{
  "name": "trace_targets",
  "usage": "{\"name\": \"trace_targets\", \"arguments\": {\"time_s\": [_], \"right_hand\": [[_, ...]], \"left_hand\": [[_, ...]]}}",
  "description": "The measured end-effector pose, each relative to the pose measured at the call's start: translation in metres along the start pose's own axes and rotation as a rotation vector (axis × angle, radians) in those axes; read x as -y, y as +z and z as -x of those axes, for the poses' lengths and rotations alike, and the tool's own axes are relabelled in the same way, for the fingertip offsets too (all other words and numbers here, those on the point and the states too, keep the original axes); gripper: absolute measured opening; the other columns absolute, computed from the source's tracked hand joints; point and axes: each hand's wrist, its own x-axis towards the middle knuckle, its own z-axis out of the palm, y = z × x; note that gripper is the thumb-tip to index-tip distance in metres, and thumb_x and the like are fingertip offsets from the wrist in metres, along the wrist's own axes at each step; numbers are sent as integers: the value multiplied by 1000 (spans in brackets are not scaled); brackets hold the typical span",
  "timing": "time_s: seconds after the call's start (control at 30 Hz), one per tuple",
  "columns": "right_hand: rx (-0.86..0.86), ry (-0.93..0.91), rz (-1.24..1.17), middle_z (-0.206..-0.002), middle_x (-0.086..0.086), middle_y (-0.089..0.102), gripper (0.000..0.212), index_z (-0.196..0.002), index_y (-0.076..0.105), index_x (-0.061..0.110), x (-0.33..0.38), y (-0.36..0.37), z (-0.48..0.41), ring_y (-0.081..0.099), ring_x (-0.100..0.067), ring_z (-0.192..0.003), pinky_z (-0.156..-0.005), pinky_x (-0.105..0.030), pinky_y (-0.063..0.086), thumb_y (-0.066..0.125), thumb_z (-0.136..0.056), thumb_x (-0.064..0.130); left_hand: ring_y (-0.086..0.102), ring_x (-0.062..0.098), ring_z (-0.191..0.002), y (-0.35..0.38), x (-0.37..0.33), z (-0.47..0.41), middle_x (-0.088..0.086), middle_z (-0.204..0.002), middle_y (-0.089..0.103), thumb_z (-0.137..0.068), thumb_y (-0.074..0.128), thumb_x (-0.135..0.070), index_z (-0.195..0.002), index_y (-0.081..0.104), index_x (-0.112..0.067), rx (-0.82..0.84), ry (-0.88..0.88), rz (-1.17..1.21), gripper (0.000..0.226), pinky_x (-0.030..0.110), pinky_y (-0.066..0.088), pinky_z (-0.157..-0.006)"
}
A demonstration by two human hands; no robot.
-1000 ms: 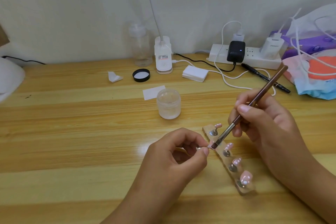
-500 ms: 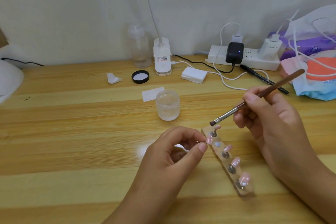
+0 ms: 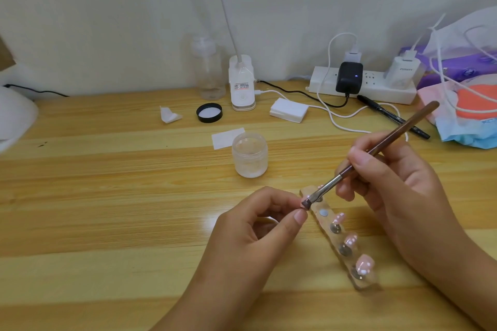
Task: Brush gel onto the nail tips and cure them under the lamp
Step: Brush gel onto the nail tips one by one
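Left hand [image 3: 255,226]: curled, with thumb and forefinger pinching one pink nail tip [image 3: 300,202] just above the bench [image 3: 107,183].
Right hand [image 3: 390,183]: fingers wrapped round a brown-handled brush [image 3: 403,129], whose flat bristles touch that tip.
Holder [image 3: 326,224]: a clear strip lying between the hands, with glossy pink tips [image 3: 365,261] on round metal studs and one stud bare.
Jar [image 3: 249,154]: frosted plastic with no lid, standing behind the holder; its contents are unclear.
Lid [image 3: 209,113]: black and round with a white lining, lying farther back.

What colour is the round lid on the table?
The lid is black with white inside; head view.
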Motion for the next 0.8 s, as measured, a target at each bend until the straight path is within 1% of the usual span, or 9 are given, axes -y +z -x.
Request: {"name": "trace_targets", "arguments": {"time_s": [0.1,0.17,0.23,0.37,0.43,0.5,0.63,0.7,0.8], "right_hand": [[-13,-20,17,-67,-3,63,0,-83,66,29,0,0,0,64,-16,-61,-61,-23,54,66,-83,28],[-25,-34,31,-67,-2,64,6,-84,65,29,-1,0,0,64,-16,-61,-62,-22,54,67,-80,33],[-43,-45,46,-66,-2,65,1,-82,65,31,-2,-1,-1,64,-16,-61,-63,-22,54,65,-82,30],[-61,-69,76,-67,0,66,8,-82,66,34,-4,-1,-3,65,-14,-63,-63,-22,54,63,-86,28],[-88,-46,28,-66,1,65,14,-80,67,34,-3,-3,-3,64,-13,-62,-61,-21,53,60,-87,23],[-98,-26,-20,-67,3,64,16,-79,67,32,-3,-3,-3,63,-13,-60,-59,-20,53,59,-86,21],[-21,10,-68,-66,-4,62,15,-77,66,27,-1,0,-3,60,-15,-57,-56,-21,51,58,-84,18],[16,10,-36,-66,-5,62,10,-79,66,26,0,2,-1,61,-16,-58,-57,-23,52,61,-84,19],[1,-1,-3,-66,-3,63,8,-80,65,27,0,2,1,61,-16,-59,-59,-22,52,72,-83,24]], "left_hand": [[59,3,-73,0,1,0,-13,-84,70,-76,68,-39,-82,71,-38,-1,-1,9,7,13,46,-68],[60,3,-74,0,1,-1,-11,-88,72,-76,67,-39,-83,71,-39,5,-3,14,8,14,46,-68],[60,4,-74,0,1,0,-11,-89,72,-76,68,-39,-84,71,-39,6,-6,16,9,14,46,-68],[61,9,-75,1,1,0,-8,-89,72,-76,68,-41,-84,71,-35,6,-13,9,10,14,46,-68],[61,13,-77,1,1,0,-9,-90,72,-76,67,-41,-85,71,-35,6,-14,5,11,16,45,-68],[60,12,-76,1,0,0,-10,-90,72,-76,67,-42,-85,71,-35,7,-15,10,12,17,45,-67],[55,8,-70,1,0,0,-12,-84,71,-76,67,-40,-82,70,-35,4,-16,23,8,15,43,-64],[54,8,-69,1,0,-1,-13,-81,69,-77,68,-39,-81,70,-35,7,-17,25,7,14,42,-62],[55,8,-70,1,0,-1,-14,-82,70,-76,67,-39,-80,69,-35,10,-20,28,6,15,43,-63]]}}
